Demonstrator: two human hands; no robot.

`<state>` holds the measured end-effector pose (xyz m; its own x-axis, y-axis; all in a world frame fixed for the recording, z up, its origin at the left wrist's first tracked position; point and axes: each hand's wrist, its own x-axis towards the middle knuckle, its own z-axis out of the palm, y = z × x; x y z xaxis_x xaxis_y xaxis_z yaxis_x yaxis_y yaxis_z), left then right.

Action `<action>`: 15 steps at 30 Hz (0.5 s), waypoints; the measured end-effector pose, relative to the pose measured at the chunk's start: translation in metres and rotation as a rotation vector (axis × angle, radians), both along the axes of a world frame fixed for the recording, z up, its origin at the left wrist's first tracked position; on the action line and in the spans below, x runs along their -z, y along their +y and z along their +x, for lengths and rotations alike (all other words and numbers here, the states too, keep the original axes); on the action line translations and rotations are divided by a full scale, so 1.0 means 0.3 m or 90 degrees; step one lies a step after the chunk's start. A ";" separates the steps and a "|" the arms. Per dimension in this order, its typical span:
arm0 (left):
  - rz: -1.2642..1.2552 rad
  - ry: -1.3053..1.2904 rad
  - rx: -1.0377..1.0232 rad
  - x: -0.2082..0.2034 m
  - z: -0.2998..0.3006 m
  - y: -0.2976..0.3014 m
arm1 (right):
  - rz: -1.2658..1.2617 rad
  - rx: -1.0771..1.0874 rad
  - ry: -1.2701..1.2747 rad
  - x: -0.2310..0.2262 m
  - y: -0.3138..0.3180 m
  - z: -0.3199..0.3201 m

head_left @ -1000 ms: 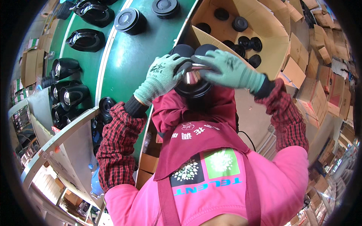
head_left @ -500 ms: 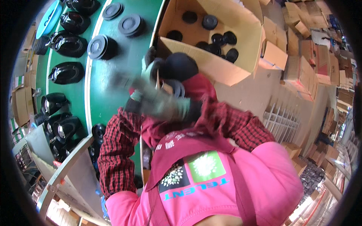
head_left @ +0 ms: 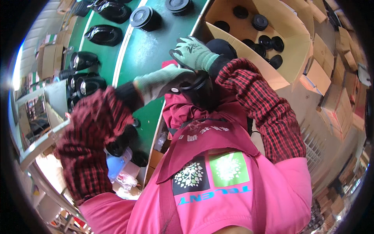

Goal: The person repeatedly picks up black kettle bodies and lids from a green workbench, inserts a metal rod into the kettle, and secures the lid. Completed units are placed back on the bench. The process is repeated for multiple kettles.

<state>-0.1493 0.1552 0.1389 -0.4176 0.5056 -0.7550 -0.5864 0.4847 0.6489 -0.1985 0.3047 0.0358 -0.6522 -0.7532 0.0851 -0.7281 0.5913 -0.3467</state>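
In my lap, below the table edge, rests a round black part [head_left: 200, 93] with a cylindrical body, a little tilted. My left hand [head_left: 161, 81], in a pale green glove, is closed on its left side near the rim. Just above it, my right hand [head_left: 194, 54], in a matching glove, is bent with fingers curled toward the left. Whatever lies under its palm is hidden.
Stacked black discs [head_left: 142, 17] and glossy black housings [head_left: 103, 35] stand on the green table [head_left: 132, 58]. At the right, an open cardboard box [head_left: 253, 72] holds several black round parts. More cartons [head_left: 337, 101] stand farther right.
The view has shifted left and down. My hands, crossed and blurred before, are now apart, the left on the black part's side and the right above it. The part in my lap shows more clearly.
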 end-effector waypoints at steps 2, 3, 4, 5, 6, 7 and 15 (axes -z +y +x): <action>-0.150 0.071 -0.124 0.079 0.024 0.042 | 0.020 -0.021 -0.027 0.002 -0.043 0.000; -0.171 0.088 -0.157 0.128 0.026 0.046 | 0.014 -0.020 -0.063 0.028 -0.047 -0.021; -0.189 0.104 -0.182 0.162 0.015 0.064 | 0.007 -0.004 -0.105 0.069 -0.045 -0.037; -0.231 0.068 -0.183 0.186 -0.001 0.066 | -0.001 0.014 -0.148 0.110 -0.044 -0.037; -0.243 0.113 -0.156 0.222 0.017 0.028 | -0.065 0.064 -0.179 0.139 -0.071 -0.018; -0.247 0.157 -0.120 0.267 0.026 0.005 | -0.068 0.072 -0.197 0.157 -0.082 -0.012; -0.197 0.651 0.291 0.219 0.007 -0.080 | -0.097 0.144 -0.007 -0.009 0.140 0.145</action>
